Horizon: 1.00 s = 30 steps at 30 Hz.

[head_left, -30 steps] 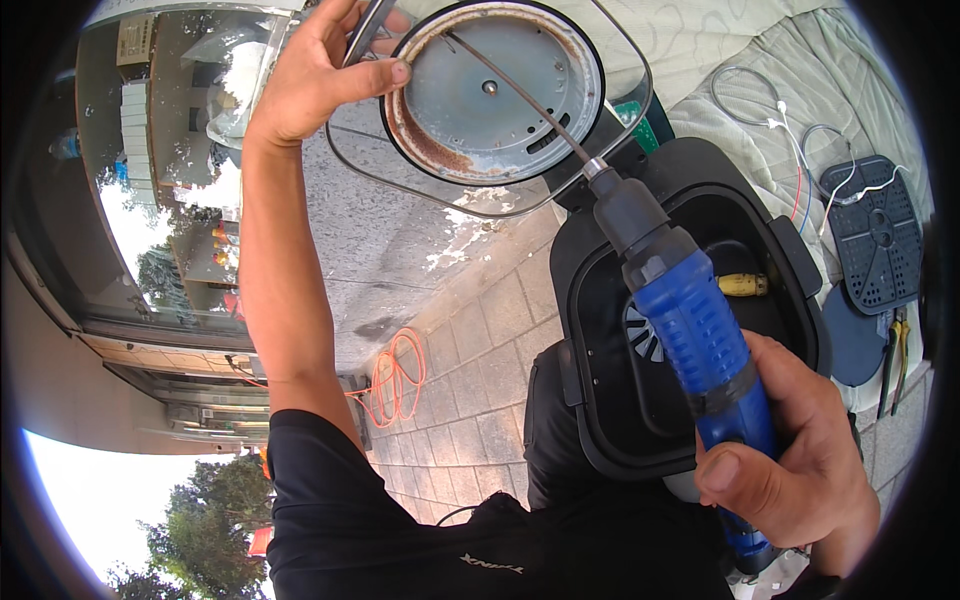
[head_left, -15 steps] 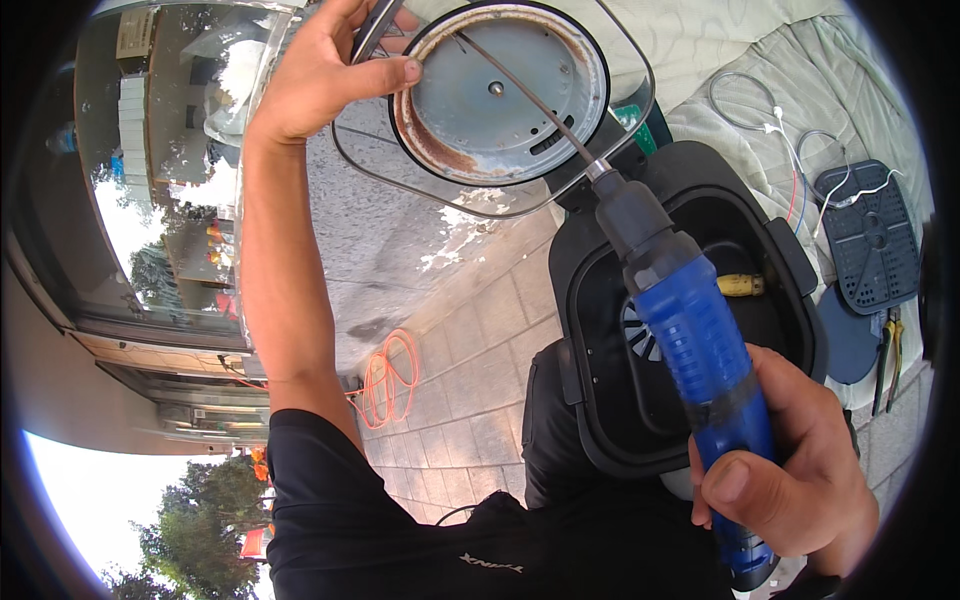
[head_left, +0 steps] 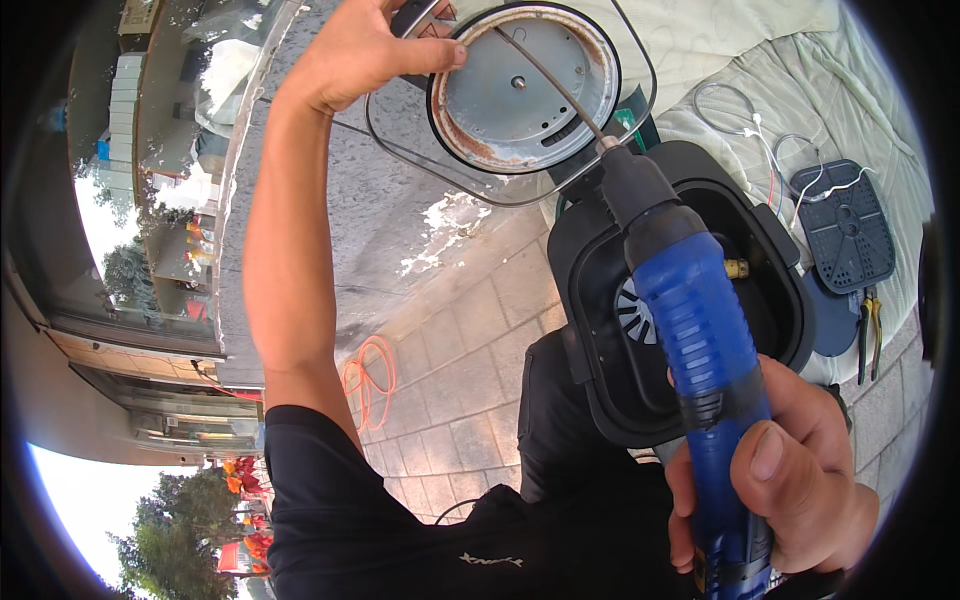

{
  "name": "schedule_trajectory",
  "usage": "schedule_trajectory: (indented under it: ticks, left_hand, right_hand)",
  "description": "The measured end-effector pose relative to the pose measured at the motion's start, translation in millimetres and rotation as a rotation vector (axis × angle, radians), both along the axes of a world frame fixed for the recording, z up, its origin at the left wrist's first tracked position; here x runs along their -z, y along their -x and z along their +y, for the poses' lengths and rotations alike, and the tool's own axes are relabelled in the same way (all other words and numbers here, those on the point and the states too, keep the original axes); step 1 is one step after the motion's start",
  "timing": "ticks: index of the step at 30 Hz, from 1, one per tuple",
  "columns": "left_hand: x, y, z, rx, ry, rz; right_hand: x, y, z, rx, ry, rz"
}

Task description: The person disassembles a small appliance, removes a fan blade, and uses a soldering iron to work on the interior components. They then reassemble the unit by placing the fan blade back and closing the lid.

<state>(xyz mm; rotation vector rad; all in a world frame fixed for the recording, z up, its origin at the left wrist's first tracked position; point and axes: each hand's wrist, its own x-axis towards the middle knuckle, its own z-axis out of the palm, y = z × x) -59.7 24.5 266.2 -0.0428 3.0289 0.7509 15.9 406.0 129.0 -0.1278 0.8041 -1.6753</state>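
Observation:
My right hand is wrapped round a blue electric screwdriver with black tape on its grip. Its long thin bit reaches up and left across a round, rust-edged metal plate, the tip near the plate's upper left. My left hand grips the plate's left side, thumb on the rim; its other fingers are partly hidden behind a dark strip. A rounded rim surrounds the plate. Below it, a black rounded-square housing rests by my leg, with a yellow-handled tool inside, partly covered by the screwdriver.
On the pale cloth at right lie coiled wires, a black perforated tray and pliers. A grey stone ledge and window stand at left. An orange cord is coiled on the paving.
My left hand and the plate sit slightly further right in view. The screwdriver is a little more upright, its bit still across the plate. The whole view has shifted slightly.

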Motion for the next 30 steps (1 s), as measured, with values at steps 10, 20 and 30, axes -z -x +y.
schedule_trajectory:
  ticks: [10, 20, 30]
  left_hand:
    - [5, 4, -15, 0.003, 0.014, -0.001]
    - [24, -13, 4, 0.064, 0.575, 0.460]
    - [132, -61, 67, -0.508, -1.018, 0.349]
  right_hand:
    - [10, 1, -8, 0.016, -0.040, 0.140]
    - [42, 4, -15, 0.027, -0.012, 0.291]
    - [39, 9, -20, 0.005, -0.037, 0.321]
